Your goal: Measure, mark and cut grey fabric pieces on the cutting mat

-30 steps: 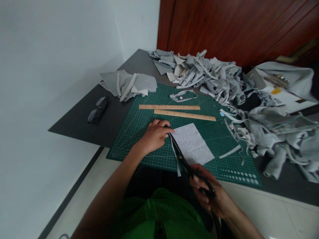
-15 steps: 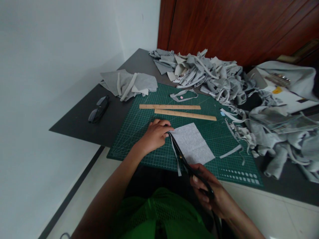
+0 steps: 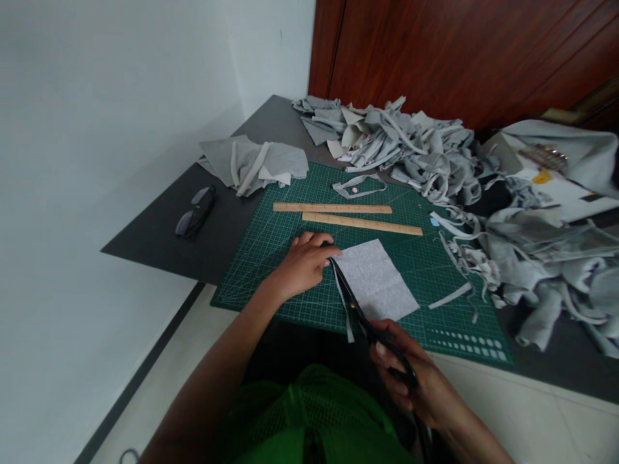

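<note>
A grey square of fabric lies on the green cutting mat. At its upper left corner my left hand pinches the cloth between thumb and fingers. My right hand is wrapped round the handles of a pair of black scissors. The blades run along the fabric's left edge, with their tips close to my left fingertips. A narrow strip of fabric hangs on the left side of the blades, its lower end at the mat's front edge.
Two wooden rulers lie beyond the fabric. Eyeglasses rest on the dark table at left, near folded grey cloth. A large heap of fabric scraps spreads along the back and right, beside a white box.
The whole view has shifted slightly to the right. Both hands, the scissors and the fabric keep nearly the same places relative to each other.
</note>
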Motion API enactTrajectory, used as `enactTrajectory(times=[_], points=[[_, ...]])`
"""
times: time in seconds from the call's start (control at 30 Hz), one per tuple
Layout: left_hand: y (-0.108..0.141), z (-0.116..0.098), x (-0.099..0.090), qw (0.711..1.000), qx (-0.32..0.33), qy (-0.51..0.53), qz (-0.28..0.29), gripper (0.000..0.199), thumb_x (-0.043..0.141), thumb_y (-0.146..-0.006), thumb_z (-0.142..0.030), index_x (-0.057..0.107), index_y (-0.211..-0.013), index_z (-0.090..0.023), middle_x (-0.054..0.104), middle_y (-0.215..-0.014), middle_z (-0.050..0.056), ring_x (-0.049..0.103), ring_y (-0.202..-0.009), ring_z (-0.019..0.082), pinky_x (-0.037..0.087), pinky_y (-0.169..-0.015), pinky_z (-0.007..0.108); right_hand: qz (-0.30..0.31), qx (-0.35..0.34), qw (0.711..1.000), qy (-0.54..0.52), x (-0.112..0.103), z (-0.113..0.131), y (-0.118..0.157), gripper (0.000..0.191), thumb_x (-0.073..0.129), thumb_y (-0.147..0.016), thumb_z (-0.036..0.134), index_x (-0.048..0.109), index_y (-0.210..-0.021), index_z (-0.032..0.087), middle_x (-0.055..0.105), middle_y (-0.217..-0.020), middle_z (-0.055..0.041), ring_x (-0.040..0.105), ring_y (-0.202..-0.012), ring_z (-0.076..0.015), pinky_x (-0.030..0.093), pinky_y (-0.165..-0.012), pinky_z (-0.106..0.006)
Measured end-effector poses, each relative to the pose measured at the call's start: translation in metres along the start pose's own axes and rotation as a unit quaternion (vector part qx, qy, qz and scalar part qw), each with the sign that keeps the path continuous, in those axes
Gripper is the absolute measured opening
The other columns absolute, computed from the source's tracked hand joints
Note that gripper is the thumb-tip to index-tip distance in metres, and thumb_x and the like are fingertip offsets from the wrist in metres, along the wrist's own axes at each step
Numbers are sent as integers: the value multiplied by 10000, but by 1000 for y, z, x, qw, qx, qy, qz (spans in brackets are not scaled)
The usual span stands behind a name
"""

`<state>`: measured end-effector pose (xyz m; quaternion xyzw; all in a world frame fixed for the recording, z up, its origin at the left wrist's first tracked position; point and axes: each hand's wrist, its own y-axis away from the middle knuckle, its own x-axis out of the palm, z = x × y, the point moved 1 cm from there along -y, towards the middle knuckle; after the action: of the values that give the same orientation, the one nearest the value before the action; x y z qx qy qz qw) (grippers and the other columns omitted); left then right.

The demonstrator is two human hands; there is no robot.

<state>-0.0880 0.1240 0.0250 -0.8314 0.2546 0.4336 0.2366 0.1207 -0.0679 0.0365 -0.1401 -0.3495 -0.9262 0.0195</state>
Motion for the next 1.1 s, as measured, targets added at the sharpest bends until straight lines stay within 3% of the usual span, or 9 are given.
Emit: enactTrajectory(times=[0.33, 0.77, 1.1], points=[[-2, 4, 2, 1000, -6, 25, -17, 357, 549, -953, -96, 727, -1193, -292, 631, -1368, 30, 508, -1268, 275, 404, -1092, 487, 2, 6, 1000, -3, 3, 3, 2, 616, 859, -764, 577, 525, -1178, 266, 359, -546, 147, 212, -398, -30, 236, -307, -115], [-4, 3, 0, 999, -17, 34, -4, 326, 563, -945, -91, 724, -1163, -273, 633, -1361, 28, 506, -1268, 272, 387, -1098, 480, 9, 4, 998, -61, 1, 5, -2, 556, 895, -700, 541, 538, -1026, 266, 448, -654, 119, 248, -393, -10, 239, -283, -107], [-3, 4, 2, 999, -10, 35, -11, 315, 559, -942, -87, 721, -1141, -269, 633, -1344, 29, 506, -1244, 274, 392, -1074, 479, 5, 7, 998, -60, 4, 6, 5, 600, 893, -697, 578, 526, -1064, 276, 445, -659, 116, 251, -411, -18, 239, -293, -102]])
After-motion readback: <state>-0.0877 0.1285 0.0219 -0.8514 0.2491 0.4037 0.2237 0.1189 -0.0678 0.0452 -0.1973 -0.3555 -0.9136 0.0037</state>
